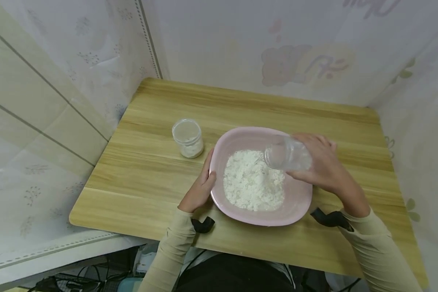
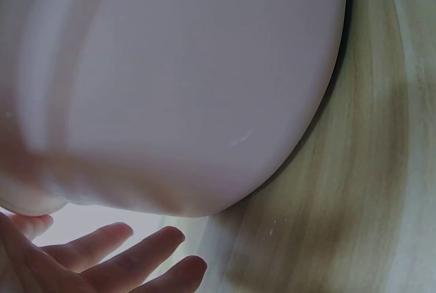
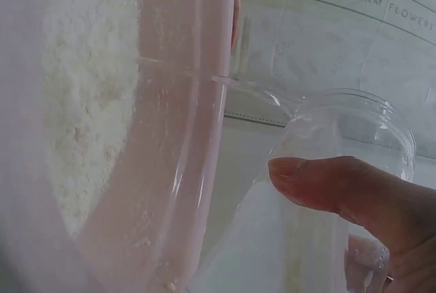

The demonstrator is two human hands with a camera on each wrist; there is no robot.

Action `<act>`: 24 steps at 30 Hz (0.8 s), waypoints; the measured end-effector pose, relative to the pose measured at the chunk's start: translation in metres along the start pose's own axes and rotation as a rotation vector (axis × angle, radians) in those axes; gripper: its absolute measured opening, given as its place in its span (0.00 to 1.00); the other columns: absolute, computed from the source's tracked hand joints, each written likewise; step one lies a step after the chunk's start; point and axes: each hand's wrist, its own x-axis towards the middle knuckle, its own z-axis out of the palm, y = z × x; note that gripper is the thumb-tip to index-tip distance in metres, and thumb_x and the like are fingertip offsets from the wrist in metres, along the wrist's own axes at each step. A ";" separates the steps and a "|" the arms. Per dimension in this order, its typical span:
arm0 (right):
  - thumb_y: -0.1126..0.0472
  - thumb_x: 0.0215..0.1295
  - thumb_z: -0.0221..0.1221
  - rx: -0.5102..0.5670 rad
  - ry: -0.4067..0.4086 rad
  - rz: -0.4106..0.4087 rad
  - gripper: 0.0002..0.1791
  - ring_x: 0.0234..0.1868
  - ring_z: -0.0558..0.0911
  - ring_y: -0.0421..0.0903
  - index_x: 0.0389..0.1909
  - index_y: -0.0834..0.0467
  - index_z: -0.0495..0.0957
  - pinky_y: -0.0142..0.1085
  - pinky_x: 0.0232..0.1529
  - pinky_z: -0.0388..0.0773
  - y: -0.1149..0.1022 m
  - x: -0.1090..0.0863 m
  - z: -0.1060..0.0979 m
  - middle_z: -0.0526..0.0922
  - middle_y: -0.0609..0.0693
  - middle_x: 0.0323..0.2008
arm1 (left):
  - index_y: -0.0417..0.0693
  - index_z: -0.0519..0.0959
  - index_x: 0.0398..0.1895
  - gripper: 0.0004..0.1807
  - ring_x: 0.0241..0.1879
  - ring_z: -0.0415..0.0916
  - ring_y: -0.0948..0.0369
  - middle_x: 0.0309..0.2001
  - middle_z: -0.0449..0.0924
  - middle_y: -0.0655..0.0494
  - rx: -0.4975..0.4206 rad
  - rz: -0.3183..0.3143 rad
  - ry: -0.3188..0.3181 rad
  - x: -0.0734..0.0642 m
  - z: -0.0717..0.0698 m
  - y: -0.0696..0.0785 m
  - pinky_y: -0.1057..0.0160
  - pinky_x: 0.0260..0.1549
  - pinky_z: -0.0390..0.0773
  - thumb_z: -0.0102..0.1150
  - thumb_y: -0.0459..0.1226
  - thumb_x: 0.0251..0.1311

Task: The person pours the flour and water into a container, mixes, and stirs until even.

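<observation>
A pink plastic basin (image 1: 299, 202) stands on the table and holds a heap of white flour (image 1: 253, 182). At its left side my left hand (image 1: 200, 188) holds the rim, thumb at the edge and fingers along the outside. The left wrist view shows those fingers (image 2: 136, 255) spread beneath the rim. My right hand (image 1: 319, 162) grips a clear jar (image 1: 286, 154) tilted over the basin, its mouth toward the flour. In the right wrist view a thin stream of water (image 3: 255, 90) runs from the jar's lip into the basin.
Left of the basin, a second clear jar (image 1: 187, 138) with white powder at its bottom stands upright on the wooden table (image 1: 138, 170). Patterned sheeting (image 1: 219, 44) rises behind the table and on both sides. Dark cables (image 1: 76, 280) lie below the front left edge.
</observation>
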 end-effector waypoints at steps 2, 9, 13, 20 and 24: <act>0.55 0.40 0.83 0.000 0.002 0.009 0.50 0.63 0.71 0.64 0.68 0.62 0.73 0.56 0.54 0.53 0.001 -0.003 -0.002 0.79 0.62 0.65 | 0.73 0.34 0.85 0.37 0.81 0.51 0.48 0.86 0.34 0.62 0.005 -0.001 0.004 0.000 0.000 0.001 0.41 0.77 0.56 0.34 0.40 0.82; 0.59 0.39 0.83 0.002 0.026 0.040 0.50 0.64 0.69 0.67 0.67 0.64 0.74 0.58 0.54 0.53 0.007 -0.010 -0.007 0.79 0.64 0.65 | 0.72 0.35 0.86 0.37 0.82 0.49 0.50 0.86 0.33 0.62 0.019 -0.002 0.012 0.001 0.000 0.001 0.44 0.79 0.53 0.34 0.39 0.82; 0.60 0.38 0.83 -0.004 0.034 0.063 0.50 0.63 0.70 0.66 0.67 0.63 0.74 0.59 0.55 0.52 0.011 -0.012 -0.011 0.79 0.64 0.64 | 0.71 0.35 0.86 0.37 0.82 0.47 0.51 0.86 0.33 0.62 0.019 -0.002 0.011 0.001 0.000 0.001 0.45 0.79 0.51 0.33 0.39 0.82; 0.59 0.37 0.84 -0.015 0.031 0.078 0.52 0.59 0.69 0.66 0.69 0.61 0.73 0.61 0.52 0.49 0.014 -0.018 -0.017 0.79 0.64 0.63 | 0.72 0.34 0.86 0.37 0.82 0.49 0.50 0.87 0.32 0.60 0.009 -0.002 0.008 0.000 0.001 0.003 0.44 0.78 0.54 0.34 0.38 0.82; 0.58 0.37 0.83 -0.023 0.021 0.060 0.53 0.60 0.69 0.67 0.70 0.62 0.72 0.61 0.53 0.49 0.014 -0.022 -0.019 0.79 0.64 0.64 | 0.72 0.34 0.86 0.37 0.82 0.50 0.49 0.87 0.32 0.60 0.006 -0.001 0.009 0.000 0.002 0.004 0.43 0.78 0.54 0.33 0.38 0.82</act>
